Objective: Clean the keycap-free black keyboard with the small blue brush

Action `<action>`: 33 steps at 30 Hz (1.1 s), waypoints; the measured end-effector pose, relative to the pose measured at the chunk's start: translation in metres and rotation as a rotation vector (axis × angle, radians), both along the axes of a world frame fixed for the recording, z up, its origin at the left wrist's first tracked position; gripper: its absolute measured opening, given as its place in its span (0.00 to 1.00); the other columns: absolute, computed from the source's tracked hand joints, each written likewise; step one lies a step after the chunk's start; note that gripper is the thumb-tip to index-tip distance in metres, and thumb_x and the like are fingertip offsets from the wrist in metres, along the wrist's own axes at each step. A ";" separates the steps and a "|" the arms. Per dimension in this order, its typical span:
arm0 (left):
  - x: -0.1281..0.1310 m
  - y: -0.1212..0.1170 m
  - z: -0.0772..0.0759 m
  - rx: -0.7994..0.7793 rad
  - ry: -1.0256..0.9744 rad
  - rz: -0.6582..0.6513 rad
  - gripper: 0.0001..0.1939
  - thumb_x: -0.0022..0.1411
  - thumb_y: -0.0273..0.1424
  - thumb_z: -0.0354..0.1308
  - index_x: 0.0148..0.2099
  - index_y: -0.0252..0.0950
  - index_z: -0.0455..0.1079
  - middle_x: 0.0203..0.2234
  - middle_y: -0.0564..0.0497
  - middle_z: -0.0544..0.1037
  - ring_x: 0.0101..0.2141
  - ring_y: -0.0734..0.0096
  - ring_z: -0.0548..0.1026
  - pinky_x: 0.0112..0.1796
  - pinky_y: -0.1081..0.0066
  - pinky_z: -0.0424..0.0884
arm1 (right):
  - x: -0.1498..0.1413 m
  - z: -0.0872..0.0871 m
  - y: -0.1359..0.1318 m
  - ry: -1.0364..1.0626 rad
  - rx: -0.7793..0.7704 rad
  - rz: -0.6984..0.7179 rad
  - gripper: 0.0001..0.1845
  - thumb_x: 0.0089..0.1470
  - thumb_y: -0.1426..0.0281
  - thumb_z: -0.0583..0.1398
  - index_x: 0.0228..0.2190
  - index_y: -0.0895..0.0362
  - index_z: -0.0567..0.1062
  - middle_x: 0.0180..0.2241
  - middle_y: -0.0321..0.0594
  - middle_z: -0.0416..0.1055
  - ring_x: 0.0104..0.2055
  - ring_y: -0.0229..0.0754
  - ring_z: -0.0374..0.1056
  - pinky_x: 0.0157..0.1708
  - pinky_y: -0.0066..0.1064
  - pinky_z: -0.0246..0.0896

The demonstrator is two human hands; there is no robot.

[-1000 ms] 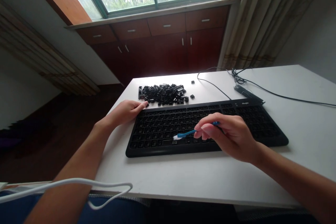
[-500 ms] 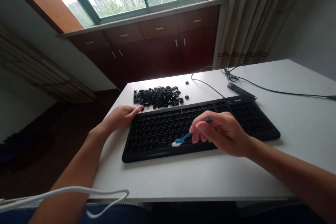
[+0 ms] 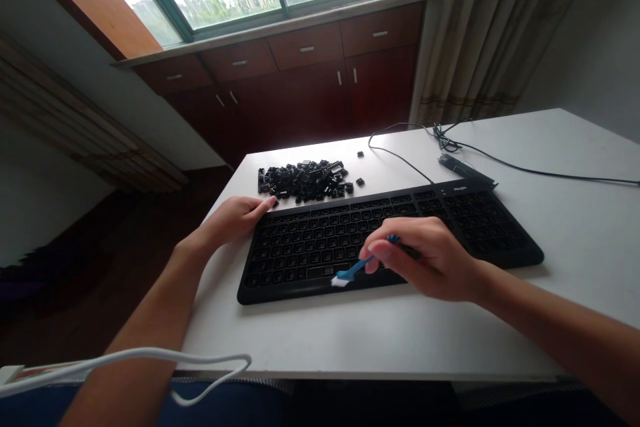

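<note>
The open left hand [image 3: 234, 219] rests, its grip released, on the white bench [image 3: 350, 340] just below a heap of black plastic keycaps [image 3: 303, 181] and beside the top-left corner of the black keyboard [image 3: 300, 257], whose bare sockets run lengthwise. The right hand [image 3: 425, 265], the nearer one, clenches a slim blue brush [image 3: 356, 269]; its white bristles [image 3: 340, 281] slant down-left from the grip onto the keyboard's front row.
</note>
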State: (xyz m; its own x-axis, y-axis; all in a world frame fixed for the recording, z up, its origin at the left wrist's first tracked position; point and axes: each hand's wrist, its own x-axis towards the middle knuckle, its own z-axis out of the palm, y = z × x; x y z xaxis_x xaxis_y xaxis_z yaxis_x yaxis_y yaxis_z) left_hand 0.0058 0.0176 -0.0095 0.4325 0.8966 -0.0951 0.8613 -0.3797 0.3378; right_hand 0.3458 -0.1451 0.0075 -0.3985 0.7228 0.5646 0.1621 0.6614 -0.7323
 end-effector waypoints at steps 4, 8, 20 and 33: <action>0.004 -0.001 0.001 0.018 -0.005 0.076 0.27 0.61 0.50 0.45 0.23 0.35 0.71 0.18 0.52 0.69 0.24 0.71 0.67 0.28 0.73 0.58 | 0.008 0.001 0.002 0.034 0.175 -0.230 0.11 0.59 0.75 0.56 0.25 0.60 0.70 0.20 0.33 0.64 0.18 0.28 0.55 0.18 0.24 0.49; 0.004 -0.002 0.001 0.001 -0.005 0.094 0.28 0.61 0.51 0.46 0.24 0.34 0.72 0.20 0.52 0.71 0.26 0.71 0.68 0.30 0.75 0.60 | 0.005 0.000 0.002 -0.108 0.071 -0.043 0.05 0.59 0.74 0.58 0.32 0.60 0.75 0.26 0.36 0.73 0.26 0.31 0.65 0.28 0.24 0.60; 0.003 -0.002 -0.001 0.049 -0.028 0.078 0.27 0.60 0.49 0.46 0.23 0.35 0.71 0.17 0.52 0.70 0.23 0.72 0.67 0.28 0.75 0.58 | 0.006 -0.002 0.001 -0.001 0.086 -0.212 0.09 0.59 0.74 0.57 0.27 0.62 0.73 0.19 0.32 0.66 0.18 0.27 0.56 0.18 0.22 0.52; 0.003 -0.001 -0.001 -0.007 -0.030 0.102 0.27 0.61 0.50 0.47 0.21 0.34 0.65 0.20 0.52 0.70 0.26 0.72 0.67 0.30 0.76 0.59 | 0.005 -0.002 -0.001 0.046 -0.155 -0.057 0.11 0.64 0.69 0.52 0.34 0.59 0.73 0.25 0.36 0.70 0.24 0.32 0.63 0.23 0.25 0.58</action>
